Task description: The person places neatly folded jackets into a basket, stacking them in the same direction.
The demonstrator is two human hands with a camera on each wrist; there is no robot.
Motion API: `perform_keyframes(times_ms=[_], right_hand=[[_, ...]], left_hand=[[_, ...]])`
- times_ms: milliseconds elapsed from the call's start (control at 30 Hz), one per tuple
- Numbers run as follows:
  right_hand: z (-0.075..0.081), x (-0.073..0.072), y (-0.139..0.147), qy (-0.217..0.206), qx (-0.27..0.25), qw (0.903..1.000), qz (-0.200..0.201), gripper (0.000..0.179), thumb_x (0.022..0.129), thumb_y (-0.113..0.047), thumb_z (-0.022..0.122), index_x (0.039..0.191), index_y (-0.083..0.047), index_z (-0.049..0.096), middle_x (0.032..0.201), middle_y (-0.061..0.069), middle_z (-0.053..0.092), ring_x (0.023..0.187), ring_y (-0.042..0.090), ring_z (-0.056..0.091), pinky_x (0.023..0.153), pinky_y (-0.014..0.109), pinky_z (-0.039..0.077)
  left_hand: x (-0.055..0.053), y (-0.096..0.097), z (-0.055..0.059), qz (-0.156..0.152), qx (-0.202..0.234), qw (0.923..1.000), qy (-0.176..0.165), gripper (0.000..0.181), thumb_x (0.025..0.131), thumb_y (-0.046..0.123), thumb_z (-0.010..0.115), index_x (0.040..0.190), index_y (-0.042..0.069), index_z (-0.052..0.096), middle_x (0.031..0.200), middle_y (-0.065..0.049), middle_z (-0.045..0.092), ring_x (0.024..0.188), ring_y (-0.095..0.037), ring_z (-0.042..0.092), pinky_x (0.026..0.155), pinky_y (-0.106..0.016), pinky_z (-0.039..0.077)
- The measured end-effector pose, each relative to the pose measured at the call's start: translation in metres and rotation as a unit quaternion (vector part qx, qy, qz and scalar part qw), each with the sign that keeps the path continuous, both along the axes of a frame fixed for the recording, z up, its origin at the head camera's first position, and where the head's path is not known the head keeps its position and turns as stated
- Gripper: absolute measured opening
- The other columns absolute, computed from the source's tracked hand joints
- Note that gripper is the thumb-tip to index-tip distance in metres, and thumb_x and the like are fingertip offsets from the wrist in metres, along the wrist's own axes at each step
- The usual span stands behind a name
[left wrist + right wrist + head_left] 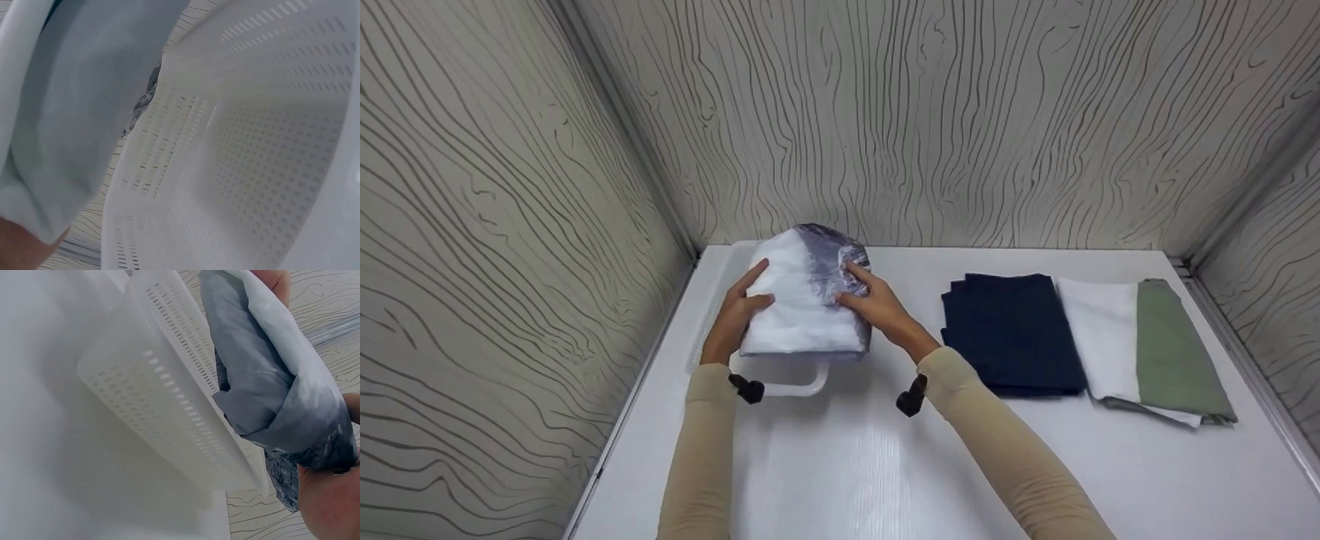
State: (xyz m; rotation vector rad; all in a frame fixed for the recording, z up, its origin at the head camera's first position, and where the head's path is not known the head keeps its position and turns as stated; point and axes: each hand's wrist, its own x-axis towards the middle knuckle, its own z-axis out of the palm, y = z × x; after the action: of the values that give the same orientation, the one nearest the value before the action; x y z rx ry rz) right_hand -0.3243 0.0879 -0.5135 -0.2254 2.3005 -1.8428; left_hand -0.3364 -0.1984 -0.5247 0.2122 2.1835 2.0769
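Observation:
A folded cloth bundle (pixel 795 315), white with a grey-purple patterned part, is held by both hands over a white plastic basket (pixel 802 391). My left hand (pixel 733 319) grips its left side, the thumb on top. On the right side, my right hand (pixel 883 306) pinches the patterned part. The right wrist view shows the bundle's layered folds (pixel 264 377) above the basket's rim. Slotted walls and a perforated floor of the basket (pixel 253 185) appear in the left wrist view. Most of the basket is hidden under the bundle in the head view.
A folded dark navy cloth (pixel 1012 334) lies on the white table (pixel 840 480) to the right. Beside it is a folded white and green cloth (pixel 1174 345). Wood-grain patterned panels (pixel 922 120) stand behind and at both sides.

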Motion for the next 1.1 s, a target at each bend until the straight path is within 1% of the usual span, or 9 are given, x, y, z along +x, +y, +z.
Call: perform_keyframes(times_ms=[133,300,500,733,833,900,967,1067,1100], right_hand=[[-0.001,0.0,-0.009,0.001,-0.008,1.0,0.004,0.078,0.099,-0.024,0.072,0.168,-0.018,0.035,0.177,0.014,0.025,0.166,0.036,0.016,0.133,0.055,0.022],[-0.003,-0.003,-0.02,0.003,-0.018,0.9998,0.001,0.079,0.098,-0.023,0.073,0.168,-0.015,0.036,0.176,0.015,0.027,0.165,0.036,0.019,0.133,0.052,0.023],[-0.005,-0.003,-0.031,0.003,-0.018,0.9998,-0.004,0.079,0.096,-0.02,0.074,0.167,-0.013,0.038,0.175,0.016,0.03,0.165,0.036,0.02,0.132,0.052,0.024],[-0.008,-0.003,-0.042,-0.007,-0.024,0.9997,0.007,0.082,0.097,-0.021,0.075,0.168,-0.014,0.035,0.176,0.016,0.027,0.165,0.035,0.019,0.131,0.053,0.026],[-0.01,-0.004,-0.046,-0.009,-0.027,0.9995,0.011,0.082,0.097,-0.021,0.074,0.168,-0.015,0.035,0.176,0.016,0.027,0.165,0.035,0.019,0.13,0.052,0.027],[-0.011,-0.003,-0.048,-0.011,-0.023,0.9996,0.013,0.082,0.097,-0.021,0.074,0.168,-0.015,0.034,0.176,0.016,0.027,0.163,0.033,0.023,0.126,0.05,0.034],[-0.011,-0.001,-0.05,-0.02,-0.02,0.9995,0.018,0.082,0.098,-0.022,0.073,0.169,-0.016,0.033,0.176,0.017,0.025,0.157,0.035,0.035,0.113,0.047,0.045],[-0.013,0.0,-0.051,-0.026,-0.008,0.9994,0.02,0.082,0.099,-0.024,0.072,0.17,-0.018,0.032,0.177,0.017,0.024,0.146,0.03,0.042,0.096,0.037,0.047],[-0.014,0.0,-0.052,-0.029,-0.007,0.9993,0.021,0.082,0.099,-0.024,0.071,0.17,-0.018,0.031,0.176,0.017,0.024,0.139,0.029,0.047,0.09,0.036,0.047]], left_hand=[[0.0,-0.008,-0.001,0.004,0.0,1.0,-0.004,0.075,0.097,0.004,0.063,0.165,0.025,0.042,0.178,-0.004,0.023,0.167,-0.026,0.013,0.134,-0.052,0.017],[-0.002,-0.017,-0.002,0.014,-0.021,0.9997,0.002,0.075,0.096,0.004,0.063,0.165,0.024,0.042,0.178,-0.003,0.024,0.167,-0.025,0.011,0.134,-0.052,0.014],[-0.005,-0.027,-0.004,0.016,-0.023,0.9995,-0.015,0.074,0.097,-0.001,0.062,0.165,0.021,0.042,0.179,-0.003,0.022,0.168,-0.024,0.007,0.135,-0.05,0.013],[-0.007,-0.039,-0.006,0.013,-0.037,0.9989,-0.025,0.074,0.099,-0.002,0.06,0.166,0.02,0.04,0.179,-0.004,0.019,0.168,-0.024,0.004,0.132,-0.052,0.025],[-0.007,-0.042,-0.006,0.015,-0.05,0.9983,-0.027,0.074,0.099,-0.002,0.06,0.167,0.021,0.039,0.18,-0.004,0.018,0.168,-0.025,0.004,0.131,-0.053,0.026],[-0.007,-0.044,-0.007,0.021,-0.061,0.9974,-0.032,0.075,0.098,-0.001,0.06,0.167,0.022,0.039,0.18,-0.004,0.018,0.168,-0.026,0.004,0.133,-0.053,0.022],[-0.007,-0.045,-0.009,0.027,-0.073,0.9963,-0.035,0.075,0.098,0.0,0.06,0.166,0.023,0.04,0.179,-0.005,0.019,0.168,-0.027,0.005,0.134,-0.054,0.017],[-0.008,-0.046,-0.011,0.033,-0.086,0.995,-0.038,0.076,0.096,0.0,0.061,0.166,0.024,0.041,0.179,-0.004,0.022,0.168,-0.029,0.006,0.135,-0.054,0.012],[-0.008,-0.047,-0.012,0.033,-0.089,0.9948,-0.037,0.076,0.096,0.0,0.06,0.166,0.023,0.041,0.179,-0.004,0.022,0.168,-0.029,0.006,0.135,-0.054,0.012]])
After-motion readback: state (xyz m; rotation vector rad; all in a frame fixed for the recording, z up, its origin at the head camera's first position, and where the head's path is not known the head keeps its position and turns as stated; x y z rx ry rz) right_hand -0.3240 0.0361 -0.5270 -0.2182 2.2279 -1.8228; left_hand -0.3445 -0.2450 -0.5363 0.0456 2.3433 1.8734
